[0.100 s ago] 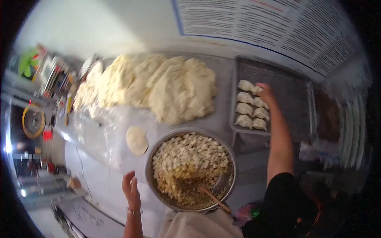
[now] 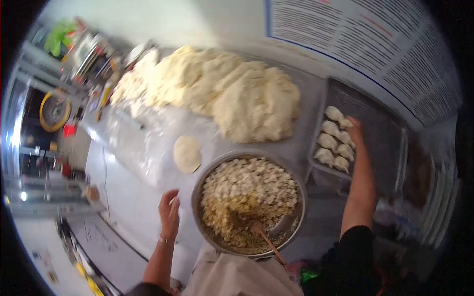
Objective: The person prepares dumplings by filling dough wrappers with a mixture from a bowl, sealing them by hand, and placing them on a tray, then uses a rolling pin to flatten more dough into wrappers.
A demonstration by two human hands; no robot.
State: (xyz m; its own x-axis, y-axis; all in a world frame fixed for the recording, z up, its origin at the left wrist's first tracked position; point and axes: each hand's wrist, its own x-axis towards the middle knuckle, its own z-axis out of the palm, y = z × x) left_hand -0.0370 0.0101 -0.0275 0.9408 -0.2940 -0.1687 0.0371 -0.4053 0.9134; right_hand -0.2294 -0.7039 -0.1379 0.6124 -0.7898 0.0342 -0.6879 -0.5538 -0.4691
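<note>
Our right hand reaches into the tray, its fingertips touching the farthest dumpling of the right-hand row; we cannot tell whether they pinch or have released it. That dumpling lies just left of the fingers, with the other dumplings in two rows by the tray's left edge.

Our left hand is empty, its fingers loosely parted, left of the bowl at the bench's near edge. It is much the nearer hand to the flat dough round, which lies just beyond its fingertips, slightly right. The wooden handle slants over the bowl's near rim. The dough mass sits along the bench's far edge.
</note>
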